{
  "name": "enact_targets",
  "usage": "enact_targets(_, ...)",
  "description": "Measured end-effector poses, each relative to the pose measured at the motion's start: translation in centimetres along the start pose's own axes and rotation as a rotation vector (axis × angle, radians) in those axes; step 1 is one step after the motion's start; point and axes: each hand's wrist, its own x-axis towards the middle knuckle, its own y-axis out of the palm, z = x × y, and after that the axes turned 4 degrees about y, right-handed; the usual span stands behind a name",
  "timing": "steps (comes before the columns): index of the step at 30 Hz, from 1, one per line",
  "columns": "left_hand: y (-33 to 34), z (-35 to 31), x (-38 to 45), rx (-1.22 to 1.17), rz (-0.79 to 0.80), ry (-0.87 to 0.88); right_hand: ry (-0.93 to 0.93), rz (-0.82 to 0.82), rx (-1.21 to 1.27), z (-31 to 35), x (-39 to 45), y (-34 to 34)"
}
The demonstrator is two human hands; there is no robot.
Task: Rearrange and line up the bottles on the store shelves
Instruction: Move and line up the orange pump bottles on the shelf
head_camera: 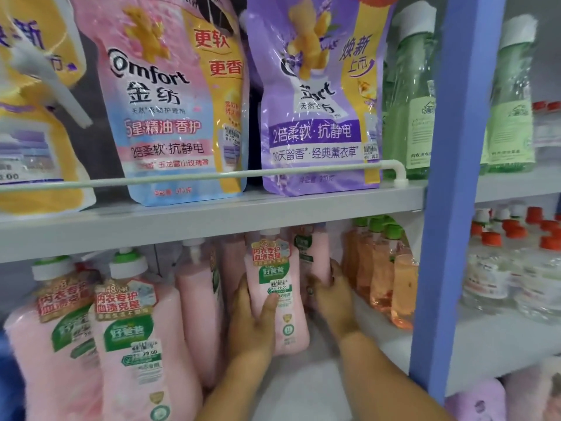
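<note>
The lower shelf (349,387) carried a row of pink bottles, and one pink bottle (274,287) stood upright near the middle, just in front of another pink bottle (315,253). The left hand (252,317) wrapped its lower body, thumb across the label, while the right hand (332,294) curled round the bottle behind. Full and rigid, with smooth, probably slippery plastic, it looked fairly heavy and best gripped low around the waist.

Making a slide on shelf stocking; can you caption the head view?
Left hand grips a pink bottle on the lower shelf while right hand holds its neighbour.
</note>
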Motion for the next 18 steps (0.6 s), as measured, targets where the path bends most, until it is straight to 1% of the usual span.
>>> enact_targets(2,0.0,0.2,0.2,-0.025,0.001,-0.007,0.022,0.047,0.048,0.5,0.3,-0.3)
enact_targets(5,0.0,0.3,0.3,-0.072,-0.004,-0.012,0.127,0.219,0.176,1.1,0.3,-0.7)
enact_targets(7,-0.1,0.2,0.2,-0.072,-0.002,-0.015,0.162,0.301,0.174,1.0,0.5,-0.4)
enact_targets(9,-0.2,0.3,0.1,-0.08,0.01,0.004,0.167,0.286,0.186,0.6,0.7,0.0)
enact_targets(12,-0.3,0.6,0.3,-0.083,0.011,-0.002,0.155,0.172,0.281,-0.5,1.6,0.5)
enact_targets(13,-0.3,0.7,0.3,-0.081,0.012,-0.006,0.166,0.17,0.292,-0.7,1.7,0.6)
enact_targets(16,-0.4,0.7,0.3,-0.097,0.02,-0.016,0.191,0.283,0.273,-0.8,1.5,1.0)
enact_targets(18,-0.3,0.7,0.3,-0.1,0.025,-0.02,0.16,0.278,0.258,-0.9,1.6,1.2)
